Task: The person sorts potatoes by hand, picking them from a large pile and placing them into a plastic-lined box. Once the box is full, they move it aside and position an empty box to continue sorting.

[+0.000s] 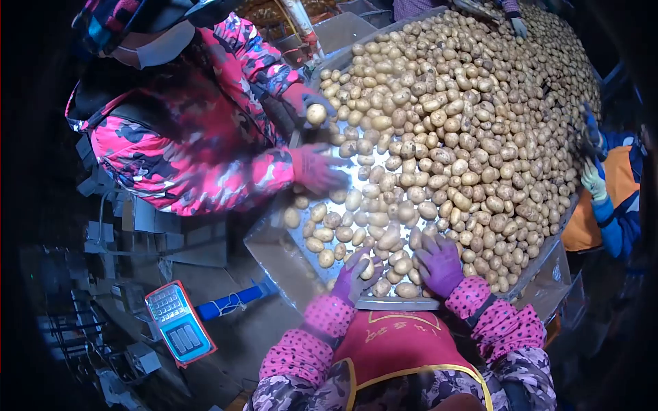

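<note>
Potatoes [473,144] cover most of a metal sorting table and thin out toward its near edge. My left hand [351,279], in a purple glove, is by that edge with its fingers curled round a potato [368,268]. To its right, my right hand [441,264], gloved the same way, reaches over the pile with fingers stretched out. Its fingertips touch potatoes [416,238], but I see none gripped in it. Several loose potatoes [391,236] lie between and just beyond my hands.
At the left, a co-worker in a pink camouflage jacket [185,151] holds a potato [317,114] in one gloved hand; the other hand [319,169] is over the table. Another person in an orange apron [582,219] stands at the right. A scale display [179,322] is at lower left.
</note>
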Demonstrator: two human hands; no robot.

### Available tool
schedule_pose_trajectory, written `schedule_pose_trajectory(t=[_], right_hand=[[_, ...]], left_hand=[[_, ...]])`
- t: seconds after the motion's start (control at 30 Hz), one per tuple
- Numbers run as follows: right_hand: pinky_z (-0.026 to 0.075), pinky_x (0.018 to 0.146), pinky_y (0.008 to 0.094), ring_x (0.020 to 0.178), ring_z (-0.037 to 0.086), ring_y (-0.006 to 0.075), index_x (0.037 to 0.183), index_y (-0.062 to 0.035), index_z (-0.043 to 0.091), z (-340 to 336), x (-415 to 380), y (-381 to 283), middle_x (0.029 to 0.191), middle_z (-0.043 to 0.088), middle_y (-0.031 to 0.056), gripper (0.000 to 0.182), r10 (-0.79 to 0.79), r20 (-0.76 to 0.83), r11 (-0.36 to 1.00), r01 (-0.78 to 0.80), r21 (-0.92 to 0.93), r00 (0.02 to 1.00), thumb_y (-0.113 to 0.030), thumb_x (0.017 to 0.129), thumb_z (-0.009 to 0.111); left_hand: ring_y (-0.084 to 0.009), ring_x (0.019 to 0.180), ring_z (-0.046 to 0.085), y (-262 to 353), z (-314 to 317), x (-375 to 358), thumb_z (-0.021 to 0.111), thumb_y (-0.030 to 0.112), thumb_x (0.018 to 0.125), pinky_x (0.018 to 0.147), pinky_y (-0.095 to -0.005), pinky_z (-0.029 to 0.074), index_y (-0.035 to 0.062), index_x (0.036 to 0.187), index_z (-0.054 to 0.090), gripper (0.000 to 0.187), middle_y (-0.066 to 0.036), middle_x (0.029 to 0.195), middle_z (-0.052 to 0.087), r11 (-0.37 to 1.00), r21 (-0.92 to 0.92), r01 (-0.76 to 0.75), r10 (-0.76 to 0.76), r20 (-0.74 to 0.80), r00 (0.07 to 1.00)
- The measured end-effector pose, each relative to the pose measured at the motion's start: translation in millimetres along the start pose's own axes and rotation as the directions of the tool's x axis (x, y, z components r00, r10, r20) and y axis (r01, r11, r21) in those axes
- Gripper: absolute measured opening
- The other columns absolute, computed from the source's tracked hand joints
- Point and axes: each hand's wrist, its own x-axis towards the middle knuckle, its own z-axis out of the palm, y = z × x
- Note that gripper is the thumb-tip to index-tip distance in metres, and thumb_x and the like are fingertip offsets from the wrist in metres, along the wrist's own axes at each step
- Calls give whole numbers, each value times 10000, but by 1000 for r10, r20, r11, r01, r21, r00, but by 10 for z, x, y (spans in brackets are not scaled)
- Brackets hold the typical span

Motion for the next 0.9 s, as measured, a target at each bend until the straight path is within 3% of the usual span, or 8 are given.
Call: schedule_pose_trajectory(t=[0.13,0.17,0.23,0.33,0.37,0.57,0.77,0.9], right_hand=[[433,1000,484,1158,561,361,1096,-66,670,73,685,-35,1190,638,144,268,-165,-400,947,258,191,902,-173,851,675],[441,967,464,1075,581,351,1057,-67,666,116,936,-107,1087,638,134,215,-221,-483,927,336,165,847,-155,861,673],[436,950,497,1064,587,335,1060,-88,689,196,1452,-122,1086,642,115,211,-285,-341,931,343,124,896,-203,886,663],[482,900,487,1135,627,340,1128,-106,718,324,2101,-204,1164,686,100,326,-118,-10,974,114,-196,993,-230,826,722],[482,900,487,1135,627,340,1128,-106,718,348,2238,-252,1164,686,100,326,-138,-6,973,134,-187,990,-230,826,722],[421,958,494,1186,598,283,1106,-236,770,256,2307,-270,1186,672,61,258,-45,606,893,304,-332,795,-332,987,563],[458,903,497,1054,655,315,1103,-198,765,592,2228,118,1079,709,95,257,-159,390,898,297,-325,907,-327,905,667],[462,930,521,1082,645,349,1180,-158,722,400,1985,225,1106,694,144,367,-111,340,926,221,-306,934,-310,847,749]], left_hand=[[-278,1210,632,-42,-13,-1,530,212,1069,1098,-409,513,-9,1388,501,389,-184,1348,597,977,-198,-75,84,34,996],[-270,1154,654,-101,-35,-46,565,216,1059,1043,-394,547,-11,1372,516,390,-176,1319,611,971,73,-227,219,103,970],[-227,1064,681,-32,10,-143,548,126,1072,964,-348,586,-34,1278,583,263,-168,1229,655,614,691,-381,363,182,914],[-201,1036,684,-34,-37,-209,518,73,1080,951,-328,585,-42,1247,609,221,-160,1154,685,972,222,-77,77,8,997],[-188,1023,681,-303,-131,-149,499,106,1098,926,-319,588,-37,1219,634,232,-153,1104,698,763,544,-350,367,82,927],[-148,1025,671,-272,39,-311,700,-7,959,869,-305,596,-7,1115,648,164,-141,1084,698,884,348,-313,328,15,944],[-170,988,694,-217,83,-346,774,69,923,843,-306,579,-18,1173,658,289,-106,1028,721,982,70,-175,177,-13,984],[-194,943,703,-151,43,-316,664,107,996,823,-346,595,-12,1310,615,340,-158,1118,709,766,516,-384,339,183,923]])
